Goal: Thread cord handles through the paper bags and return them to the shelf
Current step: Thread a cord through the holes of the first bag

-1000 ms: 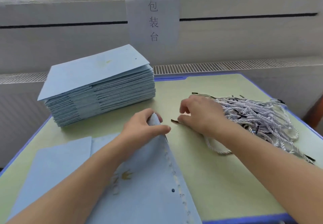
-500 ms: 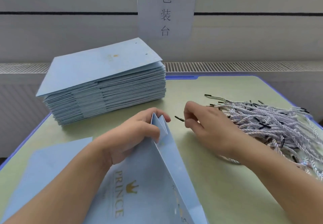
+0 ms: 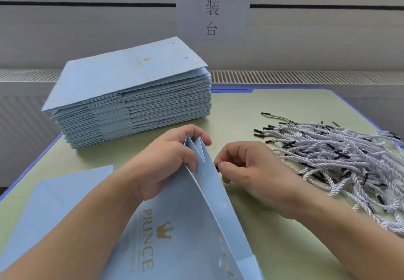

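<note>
A light blue paper bag [image 3: 188, 231] printed with a gold "PRINCE" and crown stands tilted on the table in front of me. My left hand [image 3: 166, 159] grips its folded top edge, thumb on the near side and fingers over the far side. My right hand [image 3: 242, 168] pinches the black tip of a cord [image 3: 216, 167] right against the bag's right-hand panel near the top. The cord's length is hidden under my right hand. A pile of white twisted cords with black tips [image 3: 341, 161] lies at the right.
A tall stack of flat blue bags [image 3: 131, 102] sits at the back left of the green table [image 3: 284, 247]. Another flat blue bag [image 3: 54, 203] lies at the near left. A paper sign [image 3: 213, 6] hangs on the wall behind.
My right hand drew the cord tip from the table up to the bag's right panel. My left hand raised the bag's top edge, and its folds opened.
</note>
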`<state>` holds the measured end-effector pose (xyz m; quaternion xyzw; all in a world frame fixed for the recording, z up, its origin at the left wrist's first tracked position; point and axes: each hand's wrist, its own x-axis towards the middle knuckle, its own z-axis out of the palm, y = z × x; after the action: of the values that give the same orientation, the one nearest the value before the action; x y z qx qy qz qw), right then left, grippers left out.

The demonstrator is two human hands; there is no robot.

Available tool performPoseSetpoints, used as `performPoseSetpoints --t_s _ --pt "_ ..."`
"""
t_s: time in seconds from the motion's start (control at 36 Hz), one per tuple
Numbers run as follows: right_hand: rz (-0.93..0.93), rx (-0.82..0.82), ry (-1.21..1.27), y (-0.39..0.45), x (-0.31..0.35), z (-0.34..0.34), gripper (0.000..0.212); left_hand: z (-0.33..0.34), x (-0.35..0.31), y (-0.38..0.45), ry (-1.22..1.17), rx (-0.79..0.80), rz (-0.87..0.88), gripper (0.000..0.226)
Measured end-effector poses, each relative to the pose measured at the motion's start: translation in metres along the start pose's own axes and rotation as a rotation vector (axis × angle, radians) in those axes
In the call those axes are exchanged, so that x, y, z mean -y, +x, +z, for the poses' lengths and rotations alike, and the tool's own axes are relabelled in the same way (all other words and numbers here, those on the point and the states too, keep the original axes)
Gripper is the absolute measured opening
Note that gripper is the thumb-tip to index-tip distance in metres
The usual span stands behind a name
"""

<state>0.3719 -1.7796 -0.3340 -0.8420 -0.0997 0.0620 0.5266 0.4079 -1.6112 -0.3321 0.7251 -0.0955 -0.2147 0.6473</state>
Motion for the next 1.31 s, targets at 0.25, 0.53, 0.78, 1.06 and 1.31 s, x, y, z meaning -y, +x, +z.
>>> performPoseSetpoints --t_s 0.25,0.53,0.78,1.06,1.31 --pt "0.177 0.055 0.213 0.0 0.003 0.011 0.019 -0.001 0.001 -0.002 -0.022 -0.003 0.021 0.043" --pt "-0.167 0.075 -0.828 -0.004 0.003 -0.015 0.013 0.002 -0.002 -0.003 0.002 -0.005 0.007 0.041" --pt "-0.217 -0.06 -0.567 -0.003 -0.003 -0.003 0.014 0.001 -0.001 -0.004 0.011 -0.01 0.009 0.042" --pt "-0.12 0.038 -0.08 0.002 -0.003 0.008 0.019 0.0 -0.002 -0.005 0.006 -0.001 0.021 0.041" --pt "-0.111 0.058 0.154 0.002 -0.004 0.012 0.025 -0.003 -0.004 -0.005 -0.005 0.016 0.034 0.044"
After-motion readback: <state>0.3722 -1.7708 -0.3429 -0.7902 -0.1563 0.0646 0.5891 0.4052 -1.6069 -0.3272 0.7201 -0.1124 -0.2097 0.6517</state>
